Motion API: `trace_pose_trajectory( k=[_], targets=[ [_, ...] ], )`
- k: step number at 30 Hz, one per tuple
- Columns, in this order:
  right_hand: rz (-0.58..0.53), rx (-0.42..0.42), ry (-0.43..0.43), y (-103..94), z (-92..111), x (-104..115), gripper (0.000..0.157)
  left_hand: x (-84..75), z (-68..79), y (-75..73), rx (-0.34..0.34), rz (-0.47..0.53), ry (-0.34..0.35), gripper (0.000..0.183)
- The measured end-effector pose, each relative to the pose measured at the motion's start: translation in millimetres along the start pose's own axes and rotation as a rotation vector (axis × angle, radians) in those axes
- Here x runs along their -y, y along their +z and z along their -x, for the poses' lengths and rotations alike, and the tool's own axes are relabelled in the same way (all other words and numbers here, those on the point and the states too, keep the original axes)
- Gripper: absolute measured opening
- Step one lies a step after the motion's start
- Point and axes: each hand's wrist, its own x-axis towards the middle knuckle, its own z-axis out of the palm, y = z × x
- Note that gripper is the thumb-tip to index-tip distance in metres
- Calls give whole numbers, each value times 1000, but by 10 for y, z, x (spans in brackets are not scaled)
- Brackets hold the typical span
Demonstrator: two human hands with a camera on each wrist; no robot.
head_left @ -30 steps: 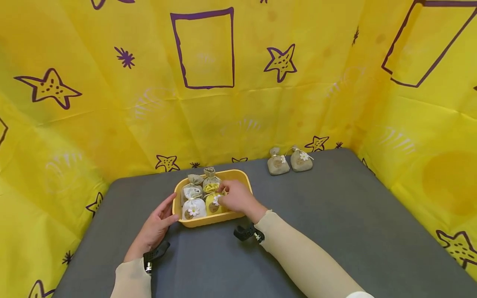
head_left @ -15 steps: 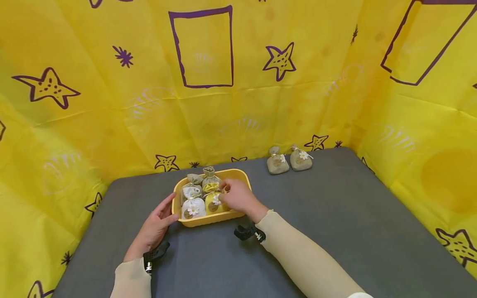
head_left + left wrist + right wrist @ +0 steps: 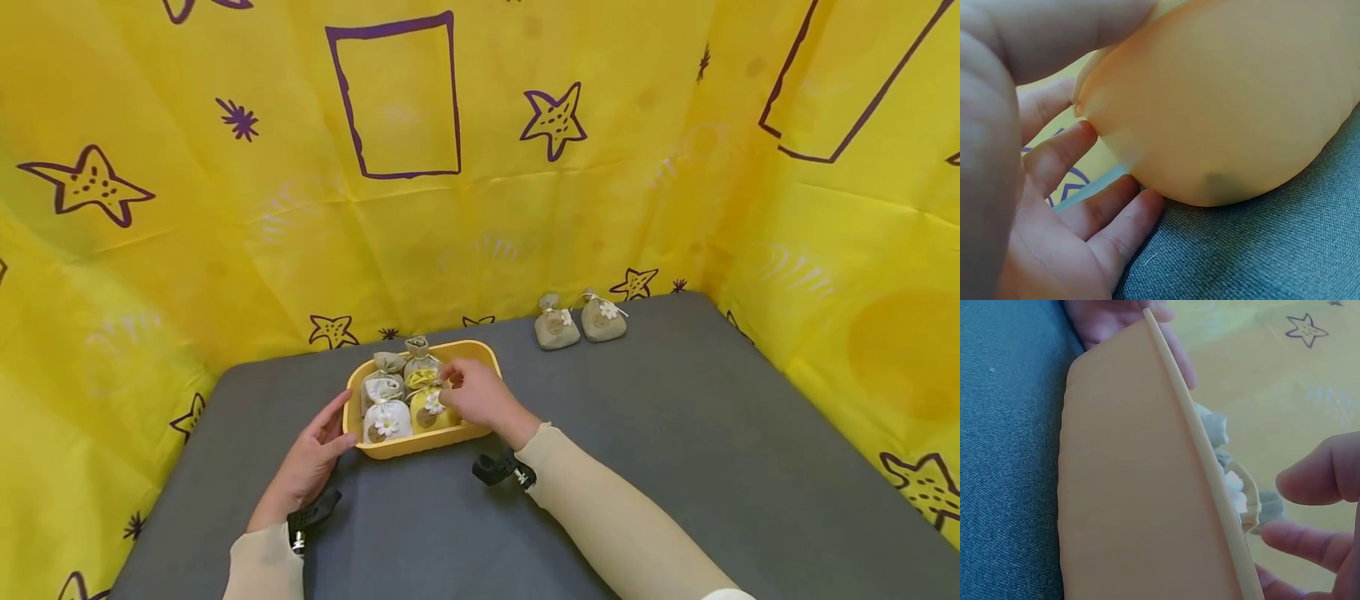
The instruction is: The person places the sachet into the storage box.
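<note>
A yellow plastic basket sits on the grey table with several small tied pouches inside. At its front stand a white pouch and a yellow pouch, each with a white flower; two greyish-beige pouches stand behind. My left hand touches the basket's left end, thumb near the front corner, and fingertips on the outer wall in the left wrist view. My right hand is over the basket's right part beside the yellow pouch. In the right wrist view its thumb and forefinger are apart.
Two more greyish-beige pouches with flowers stand at the back right of the table. Yellow cloth walls with purple starfish drawings rise behind and at both sides.
The head view has shifted slightly, moving the whole scene a little to the left. Both hands, the basket and the pouches keep nearly the same places relative to each other.
</note>
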Motion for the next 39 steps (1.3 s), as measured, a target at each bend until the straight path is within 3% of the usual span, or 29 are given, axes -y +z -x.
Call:
trace_pose_trajectory(
  k=[3, 6, 9, 11, 16, 18, 22, 27, 33, 39],
  targets=[
    [-100, -29, -56, 6, 27, -14, 30, 2, 39, -16, 4, 10, 25, 72],
    [-310, -77, -136, -72, 76, -40, 30, -1, 51, -29, 5, 10, 37, 72],
    [-538, -107, -222, -274, 150, -95, 30, 2, 40, -32, 3, 4, 34, 72],
    [-628, -124, -247, -465, 207, -166, 31, 4, 26, -26, 2, 1, 27, 72],
    [-790, -160, -169, -1018, 397, -455, 35, 13, -12, -8, 4, -2, 7, 72],
    [-843, -173, -120, -1218, 500, -604, 30, 16, -13, -8, 0, -5, -2, 72],
    [-868, -185, -28, -1539, 749, -928, 20, 22, 1, -19, -11, -14, -18, 72],
    [-761, -178, 69, -1756, 940, -1368, 21, 22, 11, -22, -14, -20, -21, 72],
    [-758, -131, 121, -1821, 867, -1718, 28, 16, 30, -5, -17, -18, -9, 72],
    [-729, -90, 75, -1825, 720, -1845, 56, 32, 7, 11, -11, -21, 0, 72]
  ],
)
